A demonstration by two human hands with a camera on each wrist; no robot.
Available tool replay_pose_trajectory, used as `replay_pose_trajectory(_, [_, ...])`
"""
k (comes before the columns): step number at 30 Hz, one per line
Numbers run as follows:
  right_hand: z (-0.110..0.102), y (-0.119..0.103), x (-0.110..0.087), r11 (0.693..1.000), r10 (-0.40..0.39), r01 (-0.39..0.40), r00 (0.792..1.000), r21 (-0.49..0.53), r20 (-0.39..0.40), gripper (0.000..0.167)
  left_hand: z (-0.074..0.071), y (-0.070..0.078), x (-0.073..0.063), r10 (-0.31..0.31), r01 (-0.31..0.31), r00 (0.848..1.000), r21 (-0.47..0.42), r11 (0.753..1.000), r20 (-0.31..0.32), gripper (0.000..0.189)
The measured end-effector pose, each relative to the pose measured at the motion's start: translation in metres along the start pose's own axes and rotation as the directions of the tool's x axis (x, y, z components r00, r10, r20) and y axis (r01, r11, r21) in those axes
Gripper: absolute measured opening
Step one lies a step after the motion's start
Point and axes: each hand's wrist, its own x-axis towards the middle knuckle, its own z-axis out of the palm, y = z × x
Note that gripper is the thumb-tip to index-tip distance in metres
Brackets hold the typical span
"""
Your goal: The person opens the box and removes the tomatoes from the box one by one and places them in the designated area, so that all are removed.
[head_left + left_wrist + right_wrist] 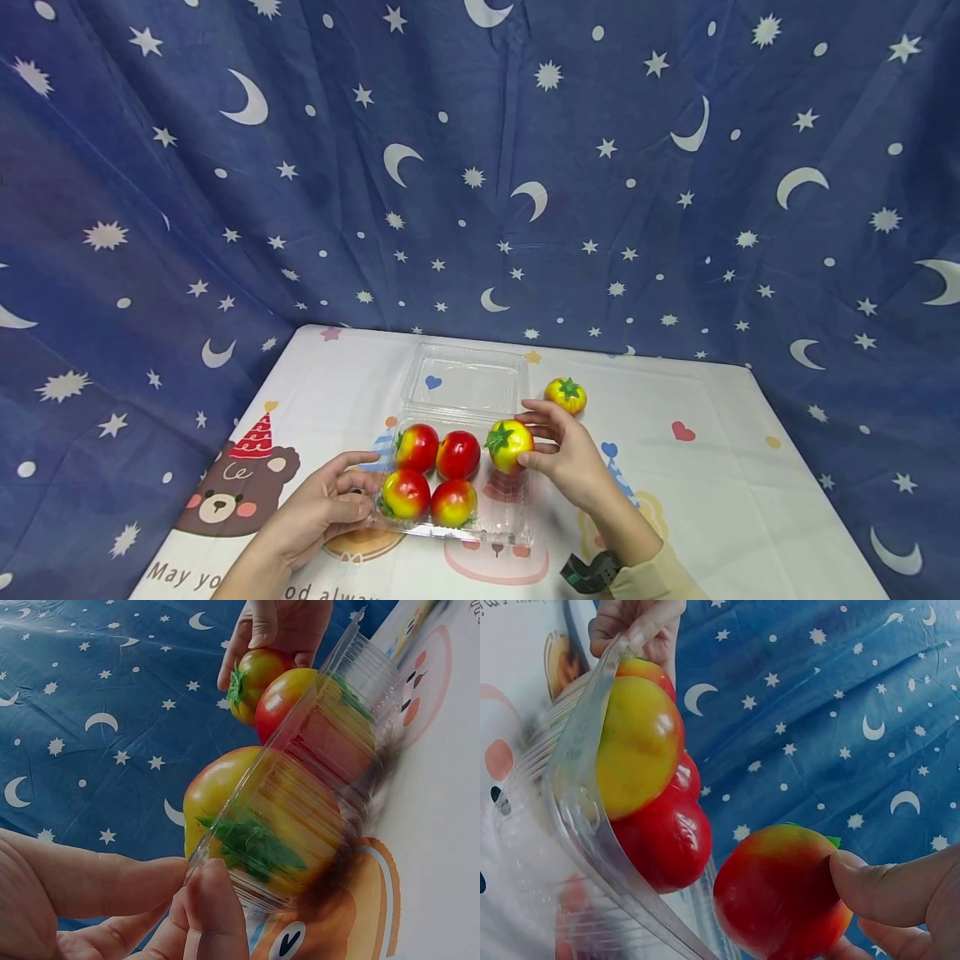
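A clear plastic clamshell box [517, 525] lies on the table with its lid [472, 379] folded back. Inside its left part sit several red-and-yellow tomatoes [458, 455], two of them nearest the left hand. My left hand [326, 504] pinches the box's left rim between thumb and fingers, as the left wrist view [202, 855] shows close up. My right hand [566, 454] holds another tomato [508, 446], green calyx up, over the right part of the box. In the right wrist view this tomato [780, 892] is clear of the rim, gripped by thumb and fingers.
One more yellow tomato [566, 395] stands on the table behind the right hand, right of the lid. The white tablecloth [735, 500] carries printed bears, hearts and letters. A dark blue curtain [480, 208] with moons and stars hangs behind and at the sides.
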Motion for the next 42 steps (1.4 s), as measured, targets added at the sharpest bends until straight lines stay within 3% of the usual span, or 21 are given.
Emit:
replay_pose_trajectory(14, [-0.015, 0.005, 0.001, 0.998, -0.002, 0.004, 1.000, 0.062, -0.028, 0.073, -0.001, -0.001, 0.000, 0.001, -0.001, 1.000, -0.007, 1.000, 0.006, 0.085])
replay_pose_trajectory(42, [-0.044, 0.021, -0.002, 0.999, 0.047, -0.043, 0.989, 0.031, -0.137, 0.067, 0.001, 0.001, 0.000, 0.005, -0.005, 1.000, 0.000, 1.000, -0.001, 0.085])
